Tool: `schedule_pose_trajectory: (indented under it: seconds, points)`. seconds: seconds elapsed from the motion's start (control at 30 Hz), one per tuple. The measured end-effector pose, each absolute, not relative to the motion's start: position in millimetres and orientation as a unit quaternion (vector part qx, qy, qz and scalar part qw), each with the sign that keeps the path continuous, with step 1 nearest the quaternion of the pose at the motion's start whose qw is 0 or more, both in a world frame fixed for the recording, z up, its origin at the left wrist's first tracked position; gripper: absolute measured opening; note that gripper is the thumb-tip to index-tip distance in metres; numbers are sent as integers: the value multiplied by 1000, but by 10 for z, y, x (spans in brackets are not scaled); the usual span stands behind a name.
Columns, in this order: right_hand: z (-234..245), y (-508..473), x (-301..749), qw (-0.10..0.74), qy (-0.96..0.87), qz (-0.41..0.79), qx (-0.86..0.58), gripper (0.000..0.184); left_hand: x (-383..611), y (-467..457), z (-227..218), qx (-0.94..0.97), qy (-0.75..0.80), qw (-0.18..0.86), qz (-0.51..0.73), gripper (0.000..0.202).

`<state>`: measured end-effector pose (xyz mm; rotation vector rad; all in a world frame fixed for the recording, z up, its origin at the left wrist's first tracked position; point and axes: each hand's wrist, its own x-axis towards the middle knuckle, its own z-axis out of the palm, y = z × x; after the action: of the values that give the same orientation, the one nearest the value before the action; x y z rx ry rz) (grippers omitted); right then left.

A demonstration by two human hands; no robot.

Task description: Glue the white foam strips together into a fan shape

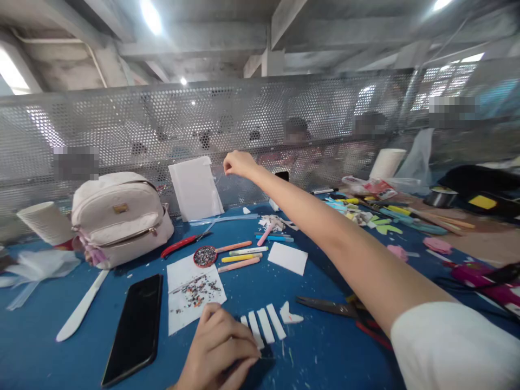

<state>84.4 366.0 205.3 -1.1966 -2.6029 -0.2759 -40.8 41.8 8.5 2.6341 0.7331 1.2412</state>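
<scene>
My left hand [219,346] rests low over the blue table, its fingers curled and fingertips pressed together; what they hold, if anything, is too small to make out. Right beside it lie several white strips [265,326] and a white offcut [290,314]. Stretched far forward, my right hand [239,163] is closed in the air before the mesh screen, and its fingertips hide anything in them. Just left of that hand, a stack of white sheets [195,187] leans on the screen. A paper with dark bits [196,292] lies beyond my left hand.
A phone [136,327], white plastic knife [82,309] and pale backpack [119,216] are at left. Pens [242,258], a red-handled cutter [179,246] and a white card [288,258] lie mid-table. Scissors [327,306] sit under my right arm. The mesh screen [252,103] borders the back.
</scene>
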Motion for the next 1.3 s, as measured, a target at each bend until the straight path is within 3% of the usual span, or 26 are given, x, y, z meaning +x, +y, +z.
schedule_pose_trajectory:
  seconds: [0.2, 0.37, 0.47, 0.7, 0.83, 1.07, 1.3]
  points:
    - [1725, 3557, 958, 20, -910, -16, -414, 30, -406, 399, 99, 872, 256, 74, 412, 18]
    - [1965, 3103, 1345, 55, -917, -6, -396, 32, -403, 402, 93, 856, 278, 95, 425, 22]
    - [2001, 2513, 1693, 57, -922, 12, -383, 18, -409, 412, 92, 847, 294, 105, 431, 22]
    - [1253, 1202, 2833, -115, -871, 130, -460, 10, -413, 474, 38, 782, 386, 133, 471, 14]
    - [849, 904, 3379, -56, -814, 135, -561, 19, -401, 532, -12, 745, 427, 163, 485, 12]
    - [639, 743, 3544, 0, -797, 234, -557, 20, -416, 534, -61, 724, 446, 196, 487, 13]
    - [711, 814, 3476, 52, -852, 149, -499, 16, -407, 563, -61, 720, 450, 176, 499, 15]
